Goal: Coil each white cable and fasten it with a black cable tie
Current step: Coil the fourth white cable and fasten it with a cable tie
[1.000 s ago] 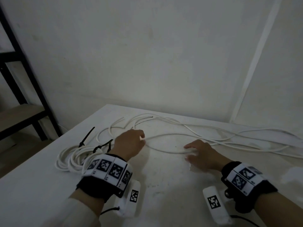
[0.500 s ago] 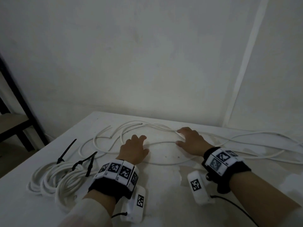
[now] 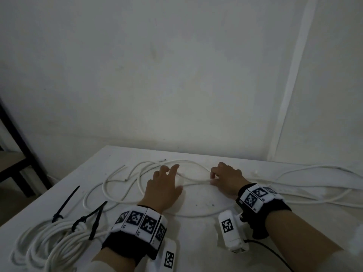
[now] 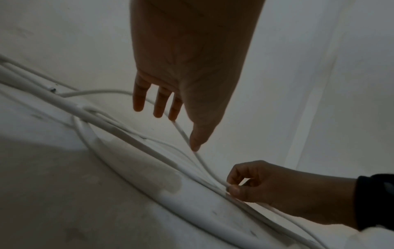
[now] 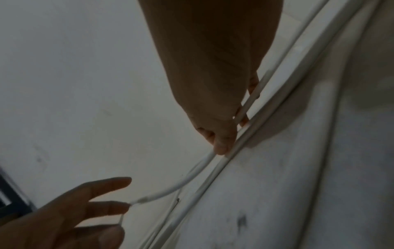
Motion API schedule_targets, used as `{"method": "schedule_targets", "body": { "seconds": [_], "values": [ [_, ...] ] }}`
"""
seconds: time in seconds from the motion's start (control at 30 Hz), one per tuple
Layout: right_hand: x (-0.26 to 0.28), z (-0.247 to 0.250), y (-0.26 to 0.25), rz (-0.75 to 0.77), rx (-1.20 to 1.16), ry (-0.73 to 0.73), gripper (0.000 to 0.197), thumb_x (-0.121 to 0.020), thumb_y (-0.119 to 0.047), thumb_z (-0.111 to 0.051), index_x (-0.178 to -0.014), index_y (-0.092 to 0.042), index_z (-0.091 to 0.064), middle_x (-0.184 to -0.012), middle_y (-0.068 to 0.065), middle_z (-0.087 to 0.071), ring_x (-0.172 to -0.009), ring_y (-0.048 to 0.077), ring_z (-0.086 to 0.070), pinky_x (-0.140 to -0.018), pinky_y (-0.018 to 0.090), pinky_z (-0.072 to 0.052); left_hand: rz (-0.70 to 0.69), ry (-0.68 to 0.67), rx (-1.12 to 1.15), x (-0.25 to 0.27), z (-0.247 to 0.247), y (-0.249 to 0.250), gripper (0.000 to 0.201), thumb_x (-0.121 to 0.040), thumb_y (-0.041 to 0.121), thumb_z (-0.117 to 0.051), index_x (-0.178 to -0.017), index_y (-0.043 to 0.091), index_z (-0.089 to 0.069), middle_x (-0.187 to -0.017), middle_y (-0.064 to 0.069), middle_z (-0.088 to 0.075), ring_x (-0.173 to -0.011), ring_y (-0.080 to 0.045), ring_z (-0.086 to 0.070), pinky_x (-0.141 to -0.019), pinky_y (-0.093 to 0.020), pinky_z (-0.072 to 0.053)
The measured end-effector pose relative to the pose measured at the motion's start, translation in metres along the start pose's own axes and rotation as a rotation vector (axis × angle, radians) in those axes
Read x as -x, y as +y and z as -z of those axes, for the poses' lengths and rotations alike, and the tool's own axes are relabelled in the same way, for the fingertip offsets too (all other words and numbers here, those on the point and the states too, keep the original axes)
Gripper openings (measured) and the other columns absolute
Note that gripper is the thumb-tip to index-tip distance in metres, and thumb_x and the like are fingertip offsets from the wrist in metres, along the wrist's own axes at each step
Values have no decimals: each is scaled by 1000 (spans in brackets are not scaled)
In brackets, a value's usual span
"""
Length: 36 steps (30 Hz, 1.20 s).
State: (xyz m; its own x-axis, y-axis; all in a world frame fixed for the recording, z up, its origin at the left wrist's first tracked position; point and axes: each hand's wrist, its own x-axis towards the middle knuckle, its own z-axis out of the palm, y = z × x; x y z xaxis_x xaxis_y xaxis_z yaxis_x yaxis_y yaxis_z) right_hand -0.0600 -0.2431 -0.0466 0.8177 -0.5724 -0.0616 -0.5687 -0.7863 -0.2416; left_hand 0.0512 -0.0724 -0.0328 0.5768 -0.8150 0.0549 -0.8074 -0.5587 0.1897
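Note:
A loose white cable (image 3: 121, 195) sprawls in wide loops over the white table (image 3: 196, 238). My right hand (image 3: 213, 178) pinches one strand of it between thumb and curled fingers; the right wrist view shows the thumb (image 5: 221, 146) pressed on the white cable (image 5: 192, 175). My left hand (image 3: 170, 171) lies open just left of that, fingers straight, its thumb tip touching the cable (image 4: 202, 161) in the left wrist view. A coiled white cable (image 3: 49, 244) lies at the near left, with black cable ties (image 3: 88, 218) round it.
The table's far edge meets a plain wall. Its left edge runs diagonally, with a dark shelf frame (image 3: 23, 154) beyond it. More cable strands (image 3: 314, 195) trail off to the right. Another black tie (image 3: 65, 203) sticks up from the coil.
My right hand moved forward and left, from flat on the table to pinching a cable strand. My left hand let go of its strand, opened and reached forward.

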Motion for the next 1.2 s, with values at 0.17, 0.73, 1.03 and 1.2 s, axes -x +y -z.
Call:
{"method": "schedule_targets", "body": {
  "seconds": [0.17,0.73,1.03,1.2],
  "values": [
    [20,18,2,245,-9,205,14,-96,-16,-43,-101,-14,-55,-101,2,-53,-99,25,-51,-80,33,-31,30,70,-213,-1,5,6,54,-96,38,-38,-145,31,-15,-156,-6,2,-144,-29,1,-113,-50,-10],
    [133,115,80,239,-332,723,10,-90,-4,-53,-83,1,-58,-72,-5,-48,-65,10,-46,-65,7,-36,-140,431,562,43,65,27,34,-99,23,-36,-66,19,-43,-56,1,-42,-52,-11,-38,-53,-12,-33],
    [175,121,80,292,-285,743,7,-88,1,-54,-91,0,-61,-76,-3,-48,-66,11,-45,-62,13,-32,-88,645,539,70,82,48,31,-97,24,-41,-73,8,-52,-57,4,-46,-58,-17,-43,-52,-23,-29],
    [188,125,81,246,-319,806,4,-90,-3,-53,-90,-1,-57,-77,1,-53,-69,16,-50,-66,26,-39,-41,730,618,87,102,49,29,-98,22,-41,-76,7,-53,-61,1,-46,-67,-25,-45,-61,-32,-29]
  ]
}}
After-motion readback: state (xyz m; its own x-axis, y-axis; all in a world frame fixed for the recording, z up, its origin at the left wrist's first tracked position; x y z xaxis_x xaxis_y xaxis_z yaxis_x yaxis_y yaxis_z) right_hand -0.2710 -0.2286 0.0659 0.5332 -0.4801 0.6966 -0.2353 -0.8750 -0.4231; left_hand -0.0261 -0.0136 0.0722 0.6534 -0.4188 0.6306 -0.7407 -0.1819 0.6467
